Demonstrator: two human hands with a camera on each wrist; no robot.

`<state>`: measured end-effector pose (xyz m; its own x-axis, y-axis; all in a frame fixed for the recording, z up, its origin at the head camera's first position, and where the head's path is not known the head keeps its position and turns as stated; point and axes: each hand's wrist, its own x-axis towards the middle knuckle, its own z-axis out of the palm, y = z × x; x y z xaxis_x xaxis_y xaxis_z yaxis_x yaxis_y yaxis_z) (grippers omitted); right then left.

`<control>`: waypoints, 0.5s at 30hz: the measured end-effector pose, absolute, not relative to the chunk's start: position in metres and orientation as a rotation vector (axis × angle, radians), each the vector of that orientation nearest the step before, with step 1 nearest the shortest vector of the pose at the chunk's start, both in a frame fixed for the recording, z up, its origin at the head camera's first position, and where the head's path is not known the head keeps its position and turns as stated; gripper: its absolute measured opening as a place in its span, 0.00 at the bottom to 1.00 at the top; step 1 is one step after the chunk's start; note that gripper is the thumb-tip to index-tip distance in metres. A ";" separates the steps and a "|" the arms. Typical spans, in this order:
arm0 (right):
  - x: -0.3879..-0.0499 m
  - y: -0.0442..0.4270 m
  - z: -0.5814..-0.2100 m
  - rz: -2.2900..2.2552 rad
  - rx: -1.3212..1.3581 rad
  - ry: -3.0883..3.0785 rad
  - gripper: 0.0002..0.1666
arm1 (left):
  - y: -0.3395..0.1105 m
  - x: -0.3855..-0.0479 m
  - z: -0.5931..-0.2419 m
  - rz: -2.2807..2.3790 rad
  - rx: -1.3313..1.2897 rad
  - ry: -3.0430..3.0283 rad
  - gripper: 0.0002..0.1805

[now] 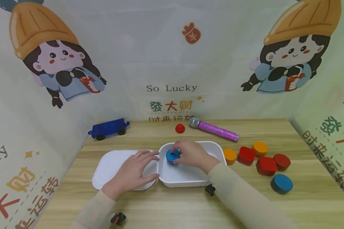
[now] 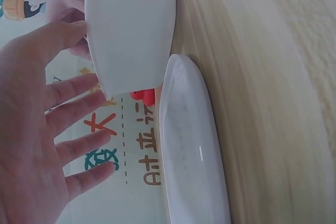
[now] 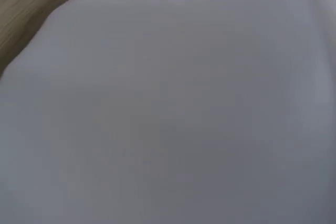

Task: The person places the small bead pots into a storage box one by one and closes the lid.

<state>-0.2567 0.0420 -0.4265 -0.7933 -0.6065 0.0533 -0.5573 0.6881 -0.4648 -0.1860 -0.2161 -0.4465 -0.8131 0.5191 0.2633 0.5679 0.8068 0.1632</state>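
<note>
A white box [image 1: 186,183] stands on the table, and a round blue block [image 1: 172,157] is inside its left part. My right hand [image 1: 193,155] reaches into the box and pinches this block between thumb and fingers. My left hand [image 1: 133,171] is at the box's left wall, thumb and fingertips touching or very near the rim. In the left wrist view its fingers [image 2: 79,148] are extended beside the box wall [image 2: 131,35]. Under the left hand lies a white lid [image 1: 111,162]. A blurred white surface [image 3: 173,103] fills most of the right wrist view.
Right of the box lie red blocks [image 1: 246,156], orange round blocks [image 1: 260,149] and another blue round block [image 1: 282,183]. Behind are a purple microphone [image 1: 218,130], a small red piece [image 1: 180,128] and a blue toy wagon [image 1: 109,128]. Printed cloth [image 1: 126,63] walls the table.
</note>
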 end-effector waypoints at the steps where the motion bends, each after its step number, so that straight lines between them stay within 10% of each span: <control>1: -0.258 0.039 -0.426 -0.702 -0.976 2.794 0.18 | -0.216 -0.187 -0.446 -0.347 -0.846 -2.791 0.28; 15: -0.264 0.024 -0.432 -0.571 -1.049 2.820 0.17 | -0.216 -0.187 -0.446 -0.348 -0.835 -2.783 0.29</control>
